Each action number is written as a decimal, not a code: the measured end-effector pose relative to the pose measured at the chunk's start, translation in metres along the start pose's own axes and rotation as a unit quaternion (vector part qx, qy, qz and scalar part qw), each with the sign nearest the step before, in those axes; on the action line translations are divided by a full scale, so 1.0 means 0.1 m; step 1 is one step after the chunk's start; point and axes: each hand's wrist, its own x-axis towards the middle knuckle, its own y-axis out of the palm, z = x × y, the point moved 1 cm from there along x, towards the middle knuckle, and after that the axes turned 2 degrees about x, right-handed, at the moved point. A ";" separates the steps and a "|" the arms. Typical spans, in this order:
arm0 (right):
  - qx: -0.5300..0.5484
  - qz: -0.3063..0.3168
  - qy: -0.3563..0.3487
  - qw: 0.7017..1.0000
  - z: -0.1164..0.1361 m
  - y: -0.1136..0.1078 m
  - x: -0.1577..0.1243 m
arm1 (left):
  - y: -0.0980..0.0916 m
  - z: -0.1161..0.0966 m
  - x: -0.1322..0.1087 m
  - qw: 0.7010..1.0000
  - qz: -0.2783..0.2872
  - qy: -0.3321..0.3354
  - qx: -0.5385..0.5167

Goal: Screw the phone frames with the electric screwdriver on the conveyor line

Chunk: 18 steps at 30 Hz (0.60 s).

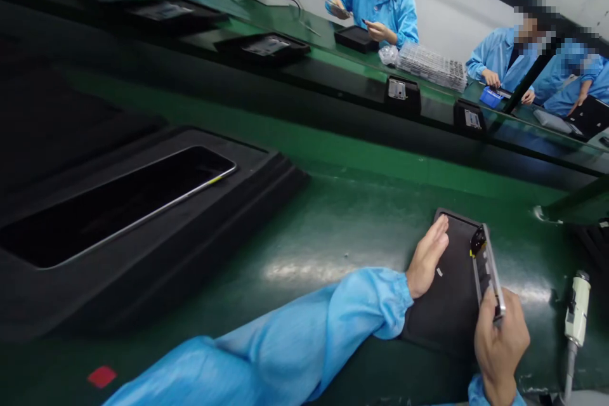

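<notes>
A black tablet-like device [454, 285] lies on the green bench in front of me, with a grey metal frame strip along its right edge. My left hand [427, 258] rests with straight fingers along the device's left side. My right hand [499, 342] is closed around the near right corner of the frame strip [490, 273]. Both my arms are in light blue sleeves.
A large black moulded tray [143, 216] holding a dark glossy panel sits at the left. An electric screwdriver [576, 317] stands at the right. Several black fixtures ride the conveyor [333, 114] beyond. Three people in blue coats work on the far side beside a clear parts tray [431, 65].
</notes>
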 end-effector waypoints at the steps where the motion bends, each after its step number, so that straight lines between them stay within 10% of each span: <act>1: -0.036 -0.003 -0.056 0.998 0.01 0.03 -0.03 | 0.01 0.00 -0.03 0.999 -0.001 0.034 0.032; 9: -0.002 0.165 -0.131 0.978 0.16 0.21 -0.25 | -0.13 -0.28 -0.05 0.878 -0.003 0.153 0.453; 15: 0.060 0.085 0.087 0.991 -0.16 -0.02 -0.27 | -0.41 -0.50 -0.34 0.704 0.072 0.023 0.706; 18: 0.070 0.100 0.167 0.978 -0.37 0.03 -0.40 | -0.41 -0.44 -0.59 0.664 0.148 0.016 0.732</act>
